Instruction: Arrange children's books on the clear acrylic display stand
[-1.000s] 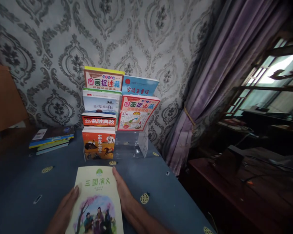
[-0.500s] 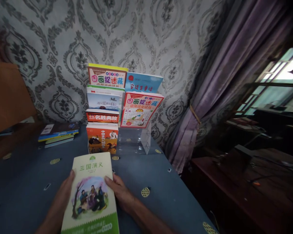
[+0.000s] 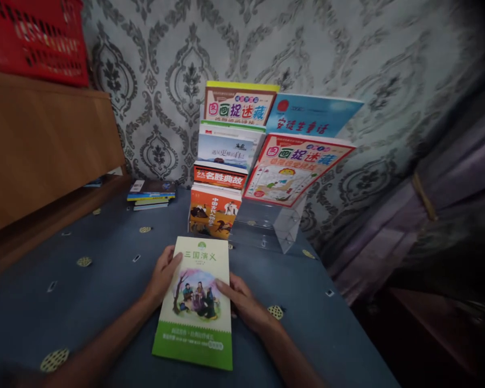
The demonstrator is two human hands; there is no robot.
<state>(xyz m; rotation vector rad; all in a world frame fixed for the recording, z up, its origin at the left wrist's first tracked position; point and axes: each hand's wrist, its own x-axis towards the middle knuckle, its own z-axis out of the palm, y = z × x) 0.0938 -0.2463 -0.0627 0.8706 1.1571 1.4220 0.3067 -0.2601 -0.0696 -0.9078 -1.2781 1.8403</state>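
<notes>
A pale green book (image 3: 198, 339) with a painted scene of seated figures is held face up above the table, cover toward me. My left hand (image 3: 165, 272) grips its left edge, thumb on the front. On the opposite edge, my right hand (image 3: 242, 302) clasps it with the thumb lying over the cover; the fingers of both hands are mostly hidden behind. Just beyond the book stands a clear acrylic display rack (image 3: 286, 231) with tiers of books. Its left column has an orange book (image 3: 214, 213) lowest; a red-bordered picture book (image 3: 295, 170) leans at the right, before a blue book (image 3: 313, 116).
A small stack of books (image 3: 151, 195) lies at the back left of the blue patterned table (image 3: 117, 302). Left of it is a wooden cabinet (image 3: 48, 151) carrying a red basket (image 3: 36, 40). A purple curtain (image 3: 388, 237) hangs at the right, past the table edge.
My view has swung left, so the rack sits further right and the red basket shows. Both hands still hold the green book, now fully visible down to its bottom edge.
</notes>
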